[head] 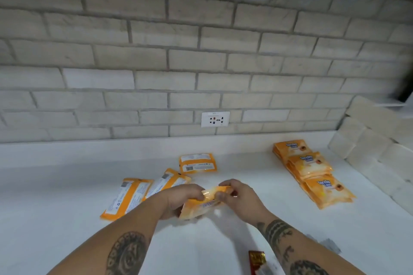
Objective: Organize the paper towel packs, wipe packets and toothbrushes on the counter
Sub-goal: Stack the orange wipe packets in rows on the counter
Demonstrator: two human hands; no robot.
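Orange wipe packet [201, 205] held just above the white counter [67, 185], straight below the wall outlet [215, 119]. Left hand [181, 198] grips its left end and right hand [239, 198] pinches its top edge, fingers of both curled on it. Three loose packets [167, 182] lie back-side up, below-left of the outlet. Overlapping packet row [312, 169] lies face up, below-right of the outlet. Red wrapped item [257, 261] sits far below the outlet, cut off by the frame edge.

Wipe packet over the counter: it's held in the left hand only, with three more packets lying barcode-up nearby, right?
No: the head view shows left hand and right hand both gripping the wipe packet; three barcode-up packets do lie nearby.
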